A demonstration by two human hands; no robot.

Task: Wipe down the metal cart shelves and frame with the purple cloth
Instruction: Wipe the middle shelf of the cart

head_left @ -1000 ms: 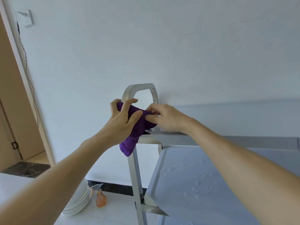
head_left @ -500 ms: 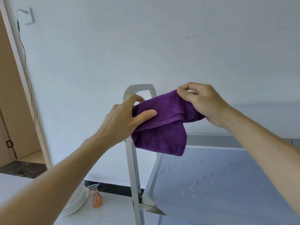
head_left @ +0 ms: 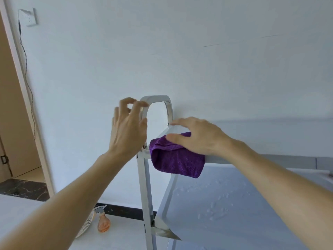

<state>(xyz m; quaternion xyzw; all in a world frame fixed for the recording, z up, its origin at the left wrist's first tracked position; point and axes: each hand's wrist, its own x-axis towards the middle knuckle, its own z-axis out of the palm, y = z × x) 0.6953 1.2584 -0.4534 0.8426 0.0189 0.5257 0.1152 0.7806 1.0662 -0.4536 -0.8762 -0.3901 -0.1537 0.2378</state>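
The folded purple cloth (head_left: 177,159) lies over the front left corner of the metal cart's top shelf rim (head_left: 270,158), hanging down over the edge. My right hand (head_left: 196,137) presses flat on top of the cloth with straight fingers. My left hand (head_left: 128,128) hovers, blurred, just left of the cart's looped handle (head_left: 155,100), fingers spread and holding nothing. The cart's upright post (head_left: 145,186) runs down from that corner. A lower shelf (head_left: 225,210) carries water droplets.
A white wall stands close behind the cart. On the white floor at lower left are a stack of white plates (head_left: 86,224) and an orange spray bottle (head_left: 103,221). A doorway (head_left: 10,123) and a wall socket (head_left: 29,17) with a hanging cord are at left.
The cloth was held up between both hands; now it lies on the top shelf corner under my right hand. My left hand has let go and moved up to the left.
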